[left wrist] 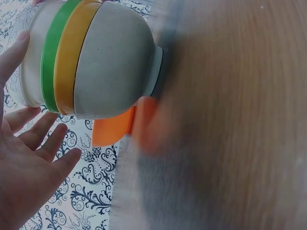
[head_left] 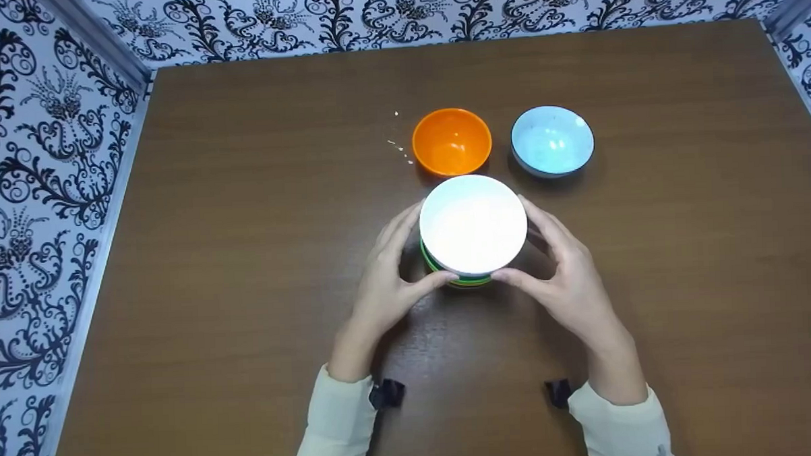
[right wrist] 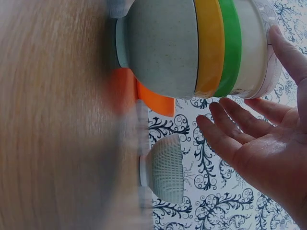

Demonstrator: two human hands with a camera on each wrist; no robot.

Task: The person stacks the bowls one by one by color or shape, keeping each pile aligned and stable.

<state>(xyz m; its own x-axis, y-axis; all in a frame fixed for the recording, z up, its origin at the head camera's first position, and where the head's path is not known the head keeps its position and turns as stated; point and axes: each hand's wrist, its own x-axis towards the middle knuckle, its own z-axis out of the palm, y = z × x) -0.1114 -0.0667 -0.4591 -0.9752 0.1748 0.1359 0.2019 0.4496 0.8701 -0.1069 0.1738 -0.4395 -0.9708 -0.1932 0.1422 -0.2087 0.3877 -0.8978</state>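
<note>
A stack of nested bowls stands between my two hands, low over the table, with a white bowl [head_left: 473, 225] on top. Below it come a green bowl [left wrist: 52, 57], a yellow bowl [left wrist: 68, 60] and, lowest, a grey bowl [left wrist: 112, 62]. My left hand [head_left: 392, 276] holds the left side near the top, thumb at the near rim. Opposite it, my right hand [head_left: 565, 269] grips the right side the same way, its fingertips [right wrist: 280, 36] at the upper white bowls. The inside of the stack is hidden.
Just beyond the stack sits an orange bowl [head_left: 451, 142], and a light blue bowl [head_left: 553, 142] stands to its right. Small white specks [head_left: 397, 146] lie left of the orange one. Patterned panels [head_left: 405, 19] border the brown table [head_left: 242, 193].
</note>
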